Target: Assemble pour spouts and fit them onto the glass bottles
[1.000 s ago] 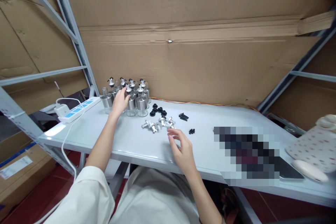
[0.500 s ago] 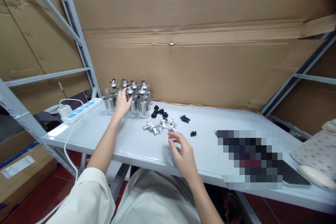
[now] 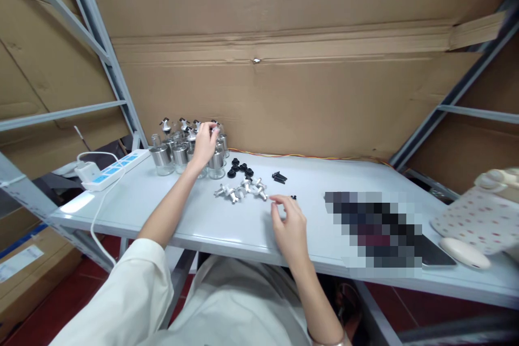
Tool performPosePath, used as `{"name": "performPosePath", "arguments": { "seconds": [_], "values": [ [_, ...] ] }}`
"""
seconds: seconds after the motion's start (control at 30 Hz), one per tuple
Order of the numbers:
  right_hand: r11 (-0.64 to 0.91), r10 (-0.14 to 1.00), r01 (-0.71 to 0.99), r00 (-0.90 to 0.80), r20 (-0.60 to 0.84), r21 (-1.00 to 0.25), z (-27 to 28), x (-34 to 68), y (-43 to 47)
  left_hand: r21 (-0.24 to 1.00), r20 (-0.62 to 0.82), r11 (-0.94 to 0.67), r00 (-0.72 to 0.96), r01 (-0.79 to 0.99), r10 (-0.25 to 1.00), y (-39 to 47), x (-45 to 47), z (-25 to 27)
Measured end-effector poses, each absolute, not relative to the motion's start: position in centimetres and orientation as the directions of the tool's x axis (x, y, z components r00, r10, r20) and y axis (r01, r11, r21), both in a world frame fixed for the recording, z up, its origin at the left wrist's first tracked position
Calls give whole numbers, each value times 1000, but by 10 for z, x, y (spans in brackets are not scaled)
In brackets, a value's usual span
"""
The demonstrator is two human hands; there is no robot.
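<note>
Several glass bottles with metal sleeves stand together at the back left of the table, most topped with a silver pourer with a black flap. My left hand is at the top of the front right bottle, its fingers closed around that bottle's pourer, which they mostly hide. Over the table's front middle, my right hand is empty, thumb and curved fingers apart. Just beyond it lie loose silver pourers. Black stoppers form a small pile behind these.
Small black flaps lie right of the stoppers. A white power strip with a plugged-in cable sits along the left edge. On the right are a blurred-out dark device, a white mouse and a dotted item. Cardboard stands behind.
My left hand has moved right among the bottle tops, from the middle of the group to the front right bottle. My right hand has shifted slightly right. The view has shifted a little.
</note>
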State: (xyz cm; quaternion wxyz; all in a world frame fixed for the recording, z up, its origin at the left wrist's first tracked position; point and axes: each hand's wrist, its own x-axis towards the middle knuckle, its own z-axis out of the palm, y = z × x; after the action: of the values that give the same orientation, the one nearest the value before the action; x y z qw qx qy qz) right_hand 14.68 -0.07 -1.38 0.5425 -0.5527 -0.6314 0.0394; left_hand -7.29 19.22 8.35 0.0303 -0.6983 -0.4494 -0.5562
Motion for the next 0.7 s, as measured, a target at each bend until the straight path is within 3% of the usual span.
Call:
{"name": "performPosePath", "arguments": {
  "seconds": [0.07, 0.13, 0.23, 0.4, 0.57, 0.7],
  "values": [
    [323, 739, 757, 173, 650, -569, -6, 167, 11, 492, 786, -585, -39, 645, 618, 196, -74, 82],
    [259, 807, 858, 61, 588, -444, 8, 188, 29, 542, 763, -587, -59, 601, 644, 198, -75, 80],
    [158, 938, 954, -65, 339, -254, 32, 209, 66, 611, 747, -611, -109, 503, 656, 199, -75, 76],
    [215, 956, 958, -167, 241, -189, 38, 213, 119, 626, 750, -641, -116, 444, 651, 199, -76, 72],
    [313, 939, 936, -279, 204, -161, 20, 211, 139, 654, 754, -704, -155, 277, 639, 194, -77, 73],
    [351, 923, 923, -313, 223, -160, 11, 212, 142, 557, 829, -801, -190, 219, 525, 161, -69, 93]
  ]
}}
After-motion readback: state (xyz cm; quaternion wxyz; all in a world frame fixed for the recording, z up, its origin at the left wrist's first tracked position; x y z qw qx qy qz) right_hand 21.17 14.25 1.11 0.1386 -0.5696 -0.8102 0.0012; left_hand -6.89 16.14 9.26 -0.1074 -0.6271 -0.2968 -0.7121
